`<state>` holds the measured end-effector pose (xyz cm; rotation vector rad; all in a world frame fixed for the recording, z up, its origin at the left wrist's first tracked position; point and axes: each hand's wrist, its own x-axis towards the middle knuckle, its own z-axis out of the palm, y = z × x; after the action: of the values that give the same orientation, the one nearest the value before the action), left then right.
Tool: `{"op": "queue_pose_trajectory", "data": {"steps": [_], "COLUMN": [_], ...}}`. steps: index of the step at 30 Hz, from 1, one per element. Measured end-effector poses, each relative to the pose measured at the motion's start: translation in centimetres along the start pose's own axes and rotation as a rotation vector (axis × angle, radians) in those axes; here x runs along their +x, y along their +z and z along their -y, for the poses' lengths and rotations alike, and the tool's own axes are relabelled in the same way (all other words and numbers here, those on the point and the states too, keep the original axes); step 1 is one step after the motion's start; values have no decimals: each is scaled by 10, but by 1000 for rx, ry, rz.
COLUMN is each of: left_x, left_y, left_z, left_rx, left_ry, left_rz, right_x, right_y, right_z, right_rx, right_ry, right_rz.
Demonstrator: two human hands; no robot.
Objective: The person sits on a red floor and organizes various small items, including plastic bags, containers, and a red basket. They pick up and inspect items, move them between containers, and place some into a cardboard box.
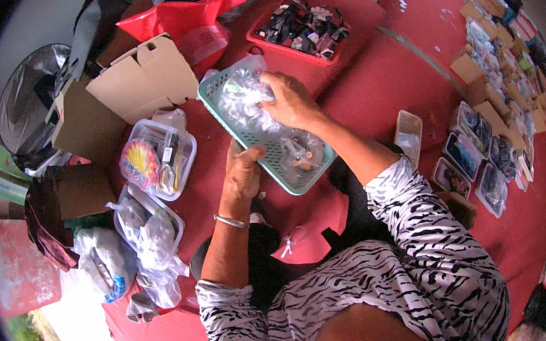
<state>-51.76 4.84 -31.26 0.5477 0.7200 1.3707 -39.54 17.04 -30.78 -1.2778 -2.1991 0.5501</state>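
The left hand (240, 175) gripped the tilted teal basket (263, 147); the right hand's fingers (271, 102) closed on clear packets (243, 98), which could have slid out.

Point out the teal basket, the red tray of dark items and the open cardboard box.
teal basket (283, 180): head view, on its bare lower rim.
red tray (254, 38): head view, on its near left rim.
cardboard box (137, 85): head view, on the middle of its open flap.
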Motion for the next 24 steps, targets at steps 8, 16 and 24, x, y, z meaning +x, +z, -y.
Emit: {"op": "queue_pose_trajectory", "data": {"steps": [8, 16, 24], "left_x": [2, 15, 11], "left_y": [-8, -12, -10], "left_z": [3, 25, 8], "left_rx": [-61, -128, -217], "left_ry": [7, -7, -30], "left_rz": [33, -131, -87], "right_x": [-3, -26, -21], "right_y": [-35, -53, -37], "right_z": [0, 42, 41], "right_rx": [57, -61, -90], "right_ry": [-105, -214, -319], "right_rz": [-192, -157, -12]}}
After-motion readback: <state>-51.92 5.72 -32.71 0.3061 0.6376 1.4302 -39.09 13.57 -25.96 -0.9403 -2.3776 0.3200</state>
